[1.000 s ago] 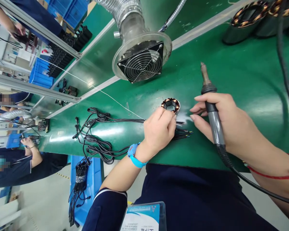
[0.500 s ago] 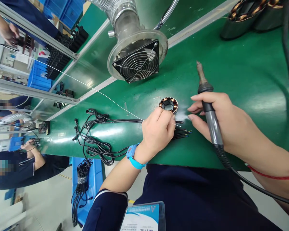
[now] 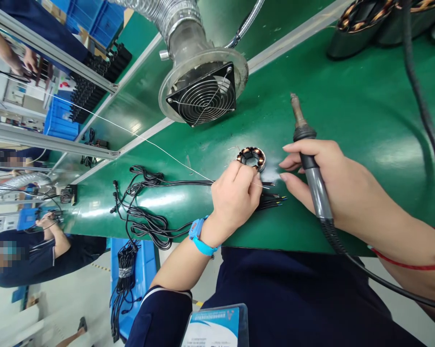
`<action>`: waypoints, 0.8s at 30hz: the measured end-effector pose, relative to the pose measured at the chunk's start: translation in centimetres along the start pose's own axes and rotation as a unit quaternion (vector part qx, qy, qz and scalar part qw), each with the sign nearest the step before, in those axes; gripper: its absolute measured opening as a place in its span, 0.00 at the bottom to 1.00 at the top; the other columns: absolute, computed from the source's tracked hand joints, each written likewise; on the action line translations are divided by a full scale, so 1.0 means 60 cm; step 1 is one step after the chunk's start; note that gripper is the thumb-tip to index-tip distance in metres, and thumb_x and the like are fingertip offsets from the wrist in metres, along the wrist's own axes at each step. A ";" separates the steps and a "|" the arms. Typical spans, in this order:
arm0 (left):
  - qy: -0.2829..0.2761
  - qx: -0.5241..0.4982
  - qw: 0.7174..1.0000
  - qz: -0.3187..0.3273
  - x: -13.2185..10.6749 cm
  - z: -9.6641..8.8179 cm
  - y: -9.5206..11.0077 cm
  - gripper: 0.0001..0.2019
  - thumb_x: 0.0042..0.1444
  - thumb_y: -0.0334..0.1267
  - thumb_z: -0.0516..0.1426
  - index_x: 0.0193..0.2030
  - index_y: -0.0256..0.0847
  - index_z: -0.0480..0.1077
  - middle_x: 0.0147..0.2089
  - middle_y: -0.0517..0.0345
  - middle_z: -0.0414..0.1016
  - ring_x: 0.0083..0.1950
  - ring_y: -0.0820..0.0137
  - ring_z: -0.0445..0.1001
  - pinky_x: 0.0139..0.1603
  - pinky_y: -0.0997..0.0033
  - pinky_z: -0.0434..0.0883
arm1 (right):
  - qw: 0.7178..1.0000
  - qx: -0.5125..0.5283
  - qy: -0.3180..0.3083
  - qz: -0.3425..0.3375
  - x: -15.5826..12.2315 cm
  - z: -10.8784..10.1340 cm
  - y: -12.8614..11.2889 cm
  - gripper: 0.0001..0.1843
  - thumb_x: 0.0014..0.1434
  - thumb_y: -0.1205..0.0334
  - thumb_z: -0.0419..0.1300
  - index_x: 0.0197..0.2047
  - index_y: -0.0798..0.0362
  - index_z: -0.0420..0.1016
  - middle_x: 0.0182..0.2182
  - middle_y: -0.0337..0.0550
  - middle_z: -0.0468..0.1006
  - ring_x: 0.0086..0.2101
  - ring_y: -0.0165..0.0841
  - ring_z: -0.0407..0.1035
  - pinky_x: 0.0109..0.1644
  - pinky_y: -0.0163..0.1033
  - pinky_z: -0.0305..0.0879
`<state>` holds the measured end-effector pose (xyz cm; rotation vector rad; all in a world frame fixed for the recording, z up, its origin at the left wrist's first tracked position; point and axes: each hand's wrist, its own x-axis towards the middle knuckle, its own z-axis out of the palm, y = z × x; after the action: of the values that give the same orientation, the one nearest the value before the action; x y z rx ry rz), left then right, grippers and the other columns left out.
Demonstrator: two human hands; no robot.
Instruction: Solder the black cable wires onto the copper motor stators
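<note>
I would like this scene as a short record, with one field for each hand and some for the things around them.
Left hand: pinches a thin white wire
Nearest to it: copper-wound ring; touching or not, unclear
Right hand: grips a soldering iron, tip pointing away from the person
Bench: green, with black cables left of the hands
Above bench: fan grille on a duct

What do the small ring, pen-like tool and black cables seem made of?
Small ring: probably copper wire, by its shiny orange windings; rim silvery, likely metal.
Pen-like tool: dull brown tip, likely metal; smooth grey handle, plastic or metal, unclear.
Black cables: probably rubber or plastic, given their loose bends and sheen.
</note>
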<state>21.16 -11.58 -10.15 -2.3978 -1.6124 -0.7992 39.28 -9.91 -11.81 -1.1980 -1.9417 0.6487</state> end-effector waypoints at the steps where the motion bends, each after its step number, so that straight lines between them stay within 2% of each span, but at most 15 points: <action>1: -0.003 -0.002 1.000 -0.002 0.000 0.000 0.000 0.10 0.64 0.33 0.50 0.31 0.40 0.65 0.28 0.59 0.67 0.31 0.73 0.64 0.31 0.73 0.61 | 1.000 0.000 -0.003 0.003 0.000 0.000 0.000 0.20 0.62 0.55 0.54 0.57 0.49 0.63 0.40 0.43 0.77 0.35 0.37 0.74 0.37 0.41 0.71; 7: -0.004 -0.008 1.000 -0.003 0.000 -0.002 0.001 0.10 0.65 0.33 0.50 0.32 0.40 0.65 0.28 0.59 0.67 0.32 0.74 0.64 0.32 0.73 0.61 | 1.000 0.003 -0.012 0.013 -0.002 -0.002 -0.001 0.20 0.63 0.53 0.53 0.57 0.48 0.62 0.40 0.43 0.77 0.35 0.38 0.74 0.38 0.43 0.72; 12: 0.008 0.000 1.000 0.007 0.003 -0.003 0.003 0.09 0.64 0.32 0.51 0.31 0.39 0.65 0.28 0.59 0.67 0.31 0.73 0.64 0.31 0.73 0.62 | 1.000 0.003 -0.003 -0.015 -0.002 -0.002 -0.002 0.20 0.63 0.55 0.54 0.57 0.49 0.62 0.40 0.43 0.76 0.35 0.37 0.73 0.39 0.41 0.71; 17: 0.000 0.031 0.999 0.014 0.005 0.000 0.004 0.10 0.64 0.33 0.50 0.30 0.40 0.64 0.28 0.59 0.66 0.31 0.73 0.64 0.31 0.73 0.61 | 0.999 -0.011 0.014 -0.045 -0.002 0.000 0.000 0.20 0.64 0.55 0.52 0.57 0.50 0.61 0.39 0.43 0.76 0.34 0.35 0.73 0.37 0.40 0.71; 21: -0.018 0.078 0.997 0.008 0.007 0.006 0.008 0.11 0.65 0.33 0.49 0.29 0.41 0.64 0.28 0.60 0.64 0.30 0.73 0.63 0.29 0.70 0.57 | 0.999 -0.021 0.003 -0.032 -0.003 0.000 0.002 0.19 0.64 0.55 0.52 0.57 0.48 0.61 0.39 0.43 0.76 0.35 0.37 0.73 0.37 0.41 0.72; 24: -0.023 0.108 0.994 0.004 0.010 0.010 0.014 0.12 0.65 0.33 0.49 0.30 0.42 0.66 0.27 0.60 0.64 0.29 0.72 0.63 0.27 0.69 0.55 | 0.999 -0.023 0.006 -0.047 -0.002 0.000 0.001 0.19 0.63 0.57 0.53 0.57 0.50 0.62 0.39 0.43 0.76 0.35 0.36 0.73 0.37 0.40 0.71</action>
<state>22.32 -11.21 -10.24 -2.2853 -1.6128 -0.5409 39.33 -9.96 -11.91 -1.1287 -2.0000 0.5488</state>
